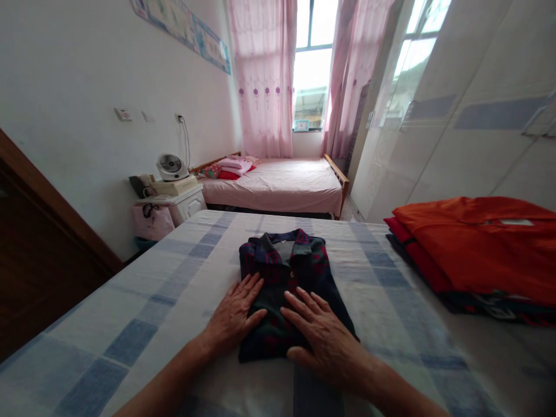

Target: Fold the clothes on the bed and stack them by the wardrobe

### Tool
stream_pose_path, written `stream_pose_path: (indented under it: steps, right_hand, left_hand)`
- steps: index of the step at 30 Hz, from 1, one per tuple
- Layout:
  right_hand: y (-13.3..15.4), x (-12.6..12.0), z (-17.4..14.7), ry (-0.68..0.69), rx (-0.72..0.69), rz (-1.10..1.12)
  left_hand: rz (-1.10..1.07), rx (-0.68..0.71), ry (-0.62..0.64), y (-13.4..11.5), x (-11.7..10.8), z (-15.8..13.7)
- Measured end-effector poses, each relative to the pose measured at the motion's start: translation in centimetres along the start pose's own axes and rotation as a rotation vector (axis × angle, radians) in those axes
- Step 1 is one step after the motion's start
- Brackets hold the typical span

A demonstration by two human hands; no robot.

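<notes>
A dark plaid collared shirt [286, 272] lies folded into a compact rectangle, its collar pointing away from me. My left hand [237, 310] rests flat on the shirt's left edge, fingers stretched out. On its lower right part lies my right hand [319, 330], palm down with the fingers spread. Neither hand grips the fabric. Beneath the shirt is a bed covered by a white and blue checked sheet [182, 301].
At the right of the bed sits a stack of folded clothes [478, 249], orange on top. Beyond stand a second bed [286, 185] with pink bedding and a white nightstand [189, 202] carrying a small fan [172, 167]. A wardrobe [456, 133] lines the right side.
</notes>
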State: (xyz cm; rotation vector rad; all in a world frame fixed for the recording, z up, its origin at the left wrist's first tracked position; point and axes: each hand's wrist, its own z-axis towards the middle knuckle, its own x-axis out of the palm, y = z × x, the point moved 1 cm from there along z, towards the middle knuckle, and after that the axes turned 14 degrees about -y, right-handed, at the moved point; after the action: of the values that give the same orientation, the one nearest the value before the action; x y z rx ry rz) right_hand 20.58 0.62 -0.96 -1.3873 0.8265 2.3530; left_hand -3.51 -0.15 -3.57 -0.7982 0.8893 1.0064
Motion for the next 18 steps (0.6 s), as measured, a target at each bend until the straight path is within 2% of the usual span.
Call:
stream_pose_path:
  steps: [3, 6, 8, 10, 13, 18]
  right_hand:
    - [-0.3, -0.8, 0.2, 0.024, 0.036, 0.085]
    - [-1.4, -2.7, 1.9, -0.151, 0.083, 0.042]
    - [-2.2, -3.8, 4.0, -0.288, 0.107, -0.044]
    - [-3.1, -4.0, 6.3, -0.367, 0.101, -0.124]
    - [-4.9, -2.4, 9.3, -0.378, 0.111, -0.198]
    - [-8.5, 3.1, 11.4, -0.135, 0.294, -0.143]
  left_hand:
    - [0.053, -0.044, 0.003, 0.2, 0.1, 0.2]
    - [0.056, -0.009, -0.112, -2.1, -1.6, 1.1]
    - [-0.014, 0.105, -0.144, -4.3, -2.5, 1.8]
    - [-0.091, 0.257, -0.118, -6.0, -2.7, 2.2]
    - [-0.161, 0.427, -0.044, -6.8, -1.2, 2.2]
    - [-0.152, 0.437, -0.053, -5.7, 1.9, 2.0]
